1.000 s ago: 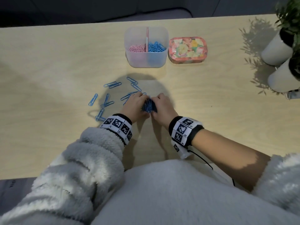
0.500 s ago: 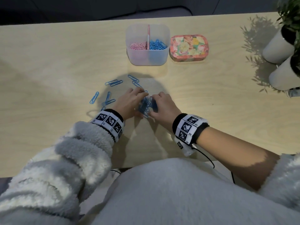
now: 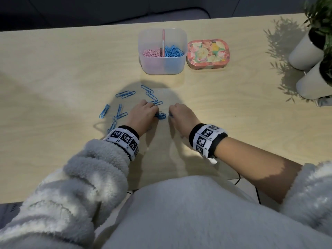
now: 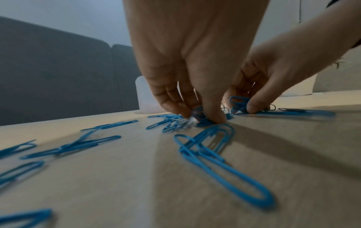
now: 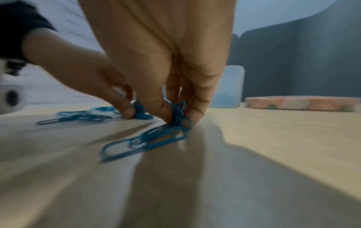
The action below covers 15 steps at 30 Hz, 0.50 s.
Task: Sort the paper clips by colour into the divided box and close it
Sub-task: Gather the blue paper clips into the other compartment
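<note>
- Right hand (image 3: 181,115) fingers (image 5: 195,114) pinch a tangle of blue clips (image 5: 175,123) against the tabletop (image 3: 233,105); left hand (image 3: 142,114) fingers (image 4: 213,114) pinch another bunch (image 3: 160,115) just beside.
- Loose blue clips (image 3: 124,94) lie left of the left hand, so it is nearer.
- Divided box (image 3: 161,67) sits straight ahead, well apart; lid (image 3: 207,53) beside it.

Fluffy grey-white fleece sleeves (image 3: 86,177); black wristbands (image 3: 206,139), white square-code tags, perhaps trailing cable.

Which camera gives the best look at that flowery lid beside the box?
The head view: it looks down on the whole floral lid, lying flat right of the divided box. The right wrist view catches only its side edge. The left wrist view misses it.
</note>
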Motion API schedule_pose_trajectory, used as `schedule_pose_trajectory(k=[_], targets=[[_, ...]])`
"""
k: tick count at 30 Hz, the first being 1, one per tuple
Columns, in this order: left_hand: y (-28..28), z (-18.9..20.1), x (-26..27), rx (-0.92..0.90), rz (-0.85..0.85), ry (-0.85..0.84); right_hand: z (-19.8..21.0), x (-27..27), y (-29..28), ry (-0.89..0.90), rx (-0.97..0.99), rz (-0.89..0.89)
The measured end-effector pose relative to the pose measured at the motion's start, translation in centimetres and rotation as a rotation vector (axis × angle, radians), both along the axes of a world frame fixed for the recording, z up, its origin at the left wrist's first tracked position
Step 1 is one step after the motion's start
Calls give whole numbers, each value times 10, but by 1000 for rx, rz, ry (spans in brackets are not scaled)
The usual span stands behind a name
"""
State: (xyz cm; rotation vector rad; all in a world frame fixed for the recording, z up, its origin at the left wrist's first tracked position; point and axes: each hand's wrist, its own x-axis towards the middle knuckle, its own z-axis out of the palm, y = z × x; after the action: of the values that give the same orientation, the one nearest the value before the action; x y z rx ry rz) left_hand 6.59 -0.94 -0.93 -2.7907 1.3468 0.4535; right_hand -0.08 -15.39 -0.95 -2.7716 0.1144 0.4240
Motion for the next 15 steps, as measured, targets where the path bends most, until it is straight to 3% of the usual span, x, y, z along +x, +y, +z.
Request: schedule_pose_trajectory(k=[3, 8, 12, 15], targets=[[-1, 0, 1, -64, 98, 98, 9, 11, -23, 1, 164, -138], [-3, -1, 7, -42, 111, 149, 50, 59, -61, -97, 480, -427], [-9, 4, 10, -19, 119, 184, 80, 115, -83, -243, 473, -562], [-14, 5, 11, 11, 106, 186, 87, 147, -89, -231, 491, -607]])
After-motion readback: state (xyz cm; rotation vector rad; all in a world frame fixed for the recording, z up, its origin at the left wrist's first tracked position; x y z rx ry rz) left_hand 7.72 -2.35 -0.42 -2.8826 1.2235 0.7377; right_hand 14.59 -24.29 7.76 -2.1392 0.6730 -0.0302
